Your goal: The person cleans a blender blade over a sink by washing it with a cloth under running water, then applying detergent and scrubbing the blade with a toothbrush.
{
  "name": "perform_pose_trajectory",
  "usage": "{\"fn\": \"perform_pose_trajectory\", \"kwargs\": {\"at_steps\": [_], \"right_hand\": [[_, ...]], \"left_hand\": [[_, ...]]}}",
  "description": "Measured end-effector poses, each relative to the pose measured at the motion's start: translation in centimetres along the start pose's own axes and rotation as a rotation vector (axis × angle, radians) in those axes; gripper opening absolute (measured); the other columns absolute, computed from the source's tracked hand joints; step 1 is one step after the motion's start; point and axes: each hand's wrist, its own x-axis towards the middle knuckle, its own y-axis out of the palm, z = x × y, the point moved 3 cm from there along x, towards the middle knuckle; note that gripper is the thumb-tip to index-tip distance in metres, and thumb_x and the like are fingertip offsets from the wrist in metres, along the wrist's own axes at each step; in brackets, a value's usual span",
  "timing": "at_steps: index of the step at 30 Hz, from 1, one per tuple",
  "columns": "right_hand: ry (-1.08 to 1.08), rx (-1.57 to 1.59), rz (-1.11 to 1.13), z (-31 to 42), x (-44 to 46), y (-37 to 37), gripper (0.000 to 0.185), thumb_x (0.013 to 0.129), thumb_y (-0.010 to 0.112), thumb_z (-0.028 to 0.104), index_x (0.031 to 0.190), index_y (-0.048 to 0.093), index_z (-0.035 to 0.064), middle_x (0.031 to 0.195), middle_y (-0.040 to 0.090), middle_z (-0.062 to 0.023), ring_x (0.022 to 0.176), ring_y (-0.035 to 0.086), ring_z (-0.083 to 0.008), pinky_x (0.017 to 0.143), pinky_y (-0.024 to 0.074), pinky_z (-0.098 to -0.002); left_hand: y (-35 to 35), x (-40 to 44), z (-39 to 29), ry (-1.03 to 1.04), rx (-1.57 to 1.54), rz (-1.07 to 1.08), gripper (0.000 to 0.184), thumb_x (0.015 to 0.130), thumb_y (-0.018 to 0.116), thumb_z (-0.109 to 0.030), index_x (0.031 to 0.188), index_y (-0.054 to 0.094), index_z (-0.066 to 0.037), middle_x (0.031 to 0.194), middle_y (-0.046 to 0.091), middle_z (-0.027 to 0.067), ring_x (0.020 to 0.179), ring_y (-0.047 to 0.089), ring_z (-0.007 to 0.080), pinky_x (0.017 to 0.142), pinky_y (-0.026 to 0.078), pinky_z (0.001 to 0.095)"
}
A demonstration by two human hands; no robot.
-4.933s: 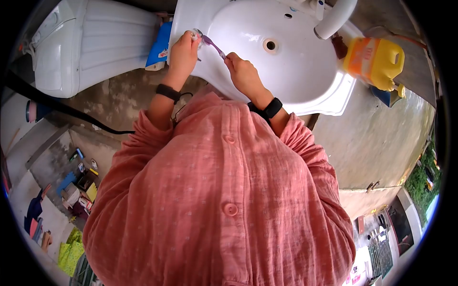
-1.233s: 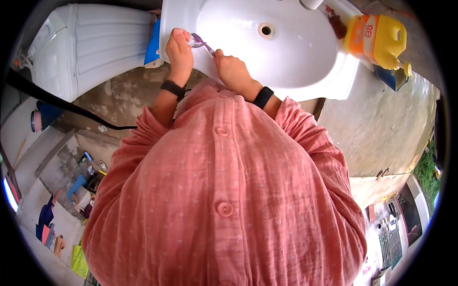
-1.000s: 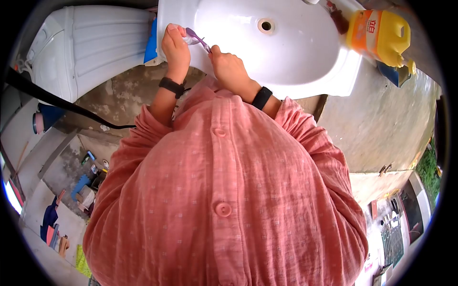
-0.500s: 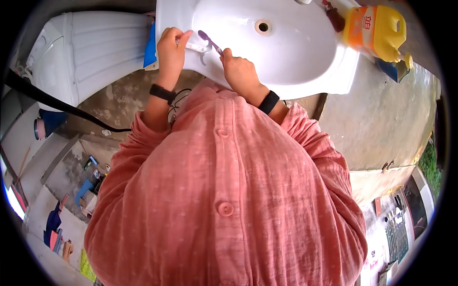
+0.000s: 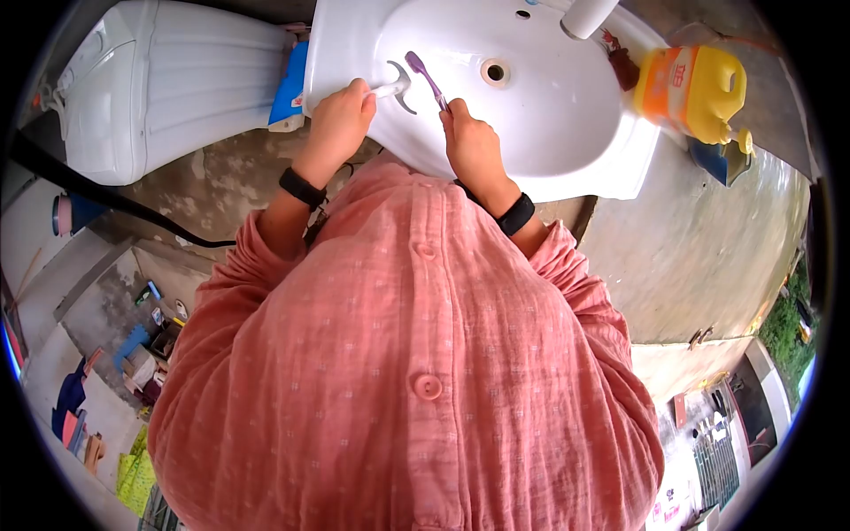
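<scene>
My left hand (image 5: 342,124) is closed on a small white-handled tool with a curved, crescent-shaped grey head (image 5: 403,87); its exact kind is unclear. It hangs over the left side of the white washbasin (image 5: 335,44). In my right hand (image 5: 474,146) is a purple toothbrush (image 5: 427,75), gripped by its handle, with the head pointing up and left toward the tool. A small gap separates the toothbrush head from the grey crescent. Both hands are above the basin's near-left part.
A white faucet (image 5: 589,13) reaches over the basin's back, and the drain (image 5: 495,73) lies mid-basin. On the right rim stands a yellow jug (image 5: 708,93) beside a dark red object (image 5: 622,66). A white washing machine (image 5: 204,84) and blue packet (image 5: 290,88) are at left.
Both hands have shifted right relative to the basin's left edge, still holding the tool and toothbrush. The grey crescent head now shows more plainly. The view has tilted slightly, bringing in the faucet.
</scene>
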Motion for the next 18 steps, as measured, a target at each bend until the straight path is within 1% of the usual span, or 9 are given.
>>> {"fn": "perform_pose_trajectory", "kwargs": {"at_steps": [1, 3, 4, 6, 10, 13, 15, 18], "right_hand": [[-0.01, 0.0, -0.004, -0.1, -0.1, -0.1, 0.018, 0.088, 0.045, 0.019, 0.084, 0.041, 0.0025, 0.053, 0.054, -0.0181, 0.05, 0.053, -0.0378, 0.048, 0.0414, -0.0463], [-0.025, -0.002, -0.01, 0.1, -0.1, -0.5, 0.018, 0.088, 0.046, 0.019, 0.083, 0.042, 0.0028, 0.053, 0.054, -0.0179, 0.05, 0.053, -0.0376, 0.048, 0.0411, -0.0463], [-0.03, -0.023, -0.014, 0.2, -0.1, -0.8, 0.018, 0.088, 0.046, 0.019, 0.082, 0.042, 0.0031, 0.053, 0.054, -0.0177, 0.05, 0.053, -0.0375, 0.048, 0.0409, -0.0463], [-0.037, -0.047, -0.023, 0.2, -0.2, -1.3, 0.018, 0.088, 0.046, 0.019, 0.081, 0.042, 0.0033, 0.054, 0.054, -0.0176, 0.049, 0.053, -0.0374, 0.048, 0.0407, -0.0463], [-0.065, -0.023, 0.042, -0.1, -0.2, -0.7, 0.018, 0.088, 0.046, 0.02, 0.082, 0.043, 0.0036, 0.055, 0.054, -0.0182, 0.051, 0.054, -0.0375, 0.049, 0.0417, -0.0463], [-0.085, 0.007, 0.095, 0.1, 0.0, 0.2, 0.018, 0.088, 0.045, 0.02, 0.083, 0.044, 0.0035, 0.055, 0.054, -0.0187, 0.052, 0.054, -0.0379, 0.05, 0.0427, -0.0465], [-0.093, 0.006, 0.122, 0.4, 0.2, 1.0, 0.018, 0.089, 0.045, 0.021, 0.084, 0.045, 0.0033, 0.055, 0.054, -0.0189, 0.053, 0.055, -0.0381, 0.051, 0.0432, -0.0466], [-0.111, 0.008, 0.144, 0.5, 0.6, 2.2, 0.017, 0.089, 0.045, 0.021, 0.086, 0.046, 0.0042, 0.058, 0.054, -0.0194, 0.054, 0.054, -0.0384, 0.051, 0.0422, -0.0469]], "left_hand": [[0.1, -0.1, -0.2, -0.002, -0.002, -0.007, 0.021, 0.083, 0.055, -0.018, 0.093, 0.058, 0.0, 0.069, 0.058, 0.0165, 0.058, 0.054, 0.0314, 0.055, 0.042, 0.0356], [-0.1, -0.2, -0.7, 0.061, -0.146, -0.148, 0.017, 0.081, 0.057, -0.012, 0.092, 0.058, 0.001, 0.07, 0.058, 0.0164, 0.057, 0.056, 0.0287, 0.053, 0.043, 0.0338], [-0.1, -0.2, -0.9, 0.062, -0.147, -0.154, 0.017, 0.081, 0.057, -0.012, 0.092, 0.058, 0.001, 0.07, 0.058, 0.0164, 0.057, 0.056, 0.0287, 0.053, 0.043, 0.0338], [-0.6, -0.1, -1.4, 0.117, -0.227, -0.247, 0.017, 0.078, 0.059, -0.007, 0.092, 0.059, 0.001, 0.072, 0.059, 0.0157, 0.056, 0.057, 0.0261, 0.051, 0.043, 0.0318], [-3.1, 0.0, -1.7, 0.112, -0.176, -0.213, 0.018, 0.076, 0.061, -0.006, 0.092, 0.06, 0.0, 0.075, 0.06, 0.015, 0.056, 0.057, 0.0253, 0.051, 0.044, 0.0309], [-3.8, 0.1, -0.2, 0.075, -0.143, -0.179, 0.014, 0.075, 0.06, -0.007, 0.088, 0.061, 0.0, 0.075, 0.059, 0.0143, 0.058, 0.057, 0.027, 0.053, 0.044, 0.0322], [-3.2, 0.3, 1.0, 0.102, 0.008, -0.082, 0.012, 0.076, 0.058, -0.007, 0.086, 0.059, 0.0, 0.076, 0.058, 0.0143, 0.063, 0.056, 0.0291, 0.056, 0.044, 0.0337], [-2.3, 0.0, 1.5, 0.138, 0.029, -0.121, 0.011, 0.077, 0.057, -0.007, 0.085, 0.058, 0.0, 0.077, 0.058, 0.0146, 0.066, 0.055, 0.0307, 0.058, 0.044, 0.0348]]}}
